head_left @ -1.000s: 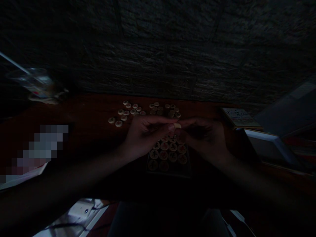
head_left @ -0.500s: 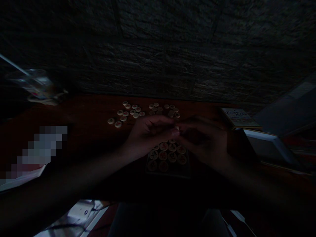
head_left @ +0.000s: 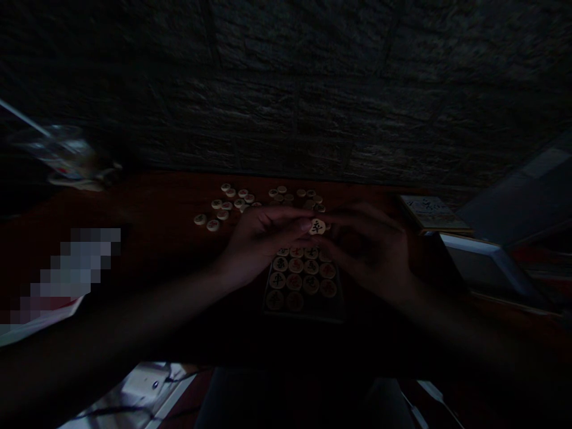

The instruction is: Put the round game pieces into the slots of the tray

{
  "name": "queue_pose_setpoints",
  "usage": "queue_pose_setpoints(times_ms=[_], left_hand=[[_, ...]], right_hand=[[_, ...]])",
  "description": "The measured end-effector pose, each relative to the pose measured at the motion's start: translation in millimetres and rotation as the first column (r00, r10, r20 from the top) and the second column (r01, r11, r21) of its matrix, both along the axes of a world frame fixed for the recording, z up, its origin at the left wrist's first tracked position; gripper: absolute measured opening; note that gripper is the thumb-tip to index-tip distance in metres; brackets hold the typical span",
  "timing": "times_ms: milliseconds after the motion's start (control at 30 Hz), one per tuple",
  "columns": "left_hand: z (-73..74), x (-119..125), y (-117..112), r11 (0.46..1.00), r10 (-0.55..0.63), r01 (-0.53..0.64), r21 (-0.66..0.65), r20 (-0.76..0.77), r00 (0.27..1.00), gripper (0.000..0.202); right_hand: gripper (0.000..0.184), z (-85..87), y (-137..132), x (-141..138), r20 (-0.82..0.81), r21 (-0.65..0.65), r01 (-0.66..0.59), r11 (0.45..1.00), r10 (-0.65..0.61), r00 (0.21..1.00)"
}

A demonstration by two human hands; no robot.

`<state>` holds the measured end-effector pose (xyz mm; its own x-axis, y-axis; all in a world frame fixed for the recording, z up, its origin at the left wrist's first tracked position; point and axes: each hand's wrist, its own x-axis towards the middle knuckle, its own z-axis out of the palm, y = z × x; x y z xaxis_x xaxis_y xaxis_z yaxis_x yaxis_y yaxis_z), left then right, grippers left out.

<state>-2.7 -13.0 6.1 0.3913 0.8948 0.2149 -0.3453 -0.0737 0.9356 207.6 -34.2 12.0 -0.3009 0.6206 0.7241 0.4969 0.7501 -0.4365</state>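
Note:
The scene is very dark. My left hand (head_left: 259, 244) and my right hand (head_left: 370, 250) meet over a dark tray (head_left: 339, 307) that holds rows of round pale game discs with red or black characters. Between the fingertips of both hands is one disc (head_left: 317, 226), its black character facing me. Both hands pinch it, fingers curled. More loose discs (head_left: 232, 202) lie scattered on the reddish table (head_left: 161, 238) just beyond my hands.
A clear glass with a straw (head_left: 67, 155) stands at the far left. A box with a printed lid (head_left: 431, 214) and a grey framed object (head_left: 487, 268) sit at the right. Papers and a cable (head_left: 143, 387) lie near the front edge. A dark stone wall rises behind.
The disc between my fingertips has been turned from edge-on to face-up, so its black character shows. My hands stayed over the tray, shifting slightly.

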Motion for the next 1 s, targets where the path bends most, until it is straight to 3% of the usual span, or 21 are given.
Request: queue_pose_setpoints(times_ms=[333, 467, 533, 633, 733, 1000], left_hand=[[4.6, -1.3, -1.5, 0.976, 0.164, -0.137, 0.168, -0.161, 0.973, 0.015], [7.8, -2.7, 1.1, 0.959, 0.236, -0.195, 0.204, -0.2, 0.951, 0.015], [8.5, -3.8, 3.9, 0.953, 0.262, -0.22, 0.208, -0.197, 0.945, 0.017], [8.3, -5.3, 8.0, 0.937, 0.317, -0.269, 0.224, -0.215, 0.924, 0.015], [6.4, -5.5, 10.2, 0.932, 0.336, -0.284, 0.228, -0.242, 0.91, 0.015], [4.7, -3.8, 9.5, 0.946, 0.288, -0.232, 0.225, -0.261, 0.921, 0.016]], right_hand=[[0.032, 9.1, -2.7, -1.7, 0.086, 0.03, -0.028, 0.999, 0.025, 0.996], [0.027, 11.3, -4.3, 0.0, 0.103, -0.128, -0.074, 0.989, 0.088, 0.991], [0.024, 13.7, -5.8, 1.4, 0.093, -0.277, -0.141, 0.95, 0.173, 0.981], [0.021, 21.6, -8.7, 3.1, 0.081, -0.489, -0.219, 0.845, 0.294, 0.952], [0.018, 32.6, -10.9, 4.3, 0.116, -0.611, -0.258, 0.749, 0.407, 0.906], [0.015, 38.7, -12.1, 8.4, 0.248, -0.685, -0.227, 0.693, 0.514, 0.821]])
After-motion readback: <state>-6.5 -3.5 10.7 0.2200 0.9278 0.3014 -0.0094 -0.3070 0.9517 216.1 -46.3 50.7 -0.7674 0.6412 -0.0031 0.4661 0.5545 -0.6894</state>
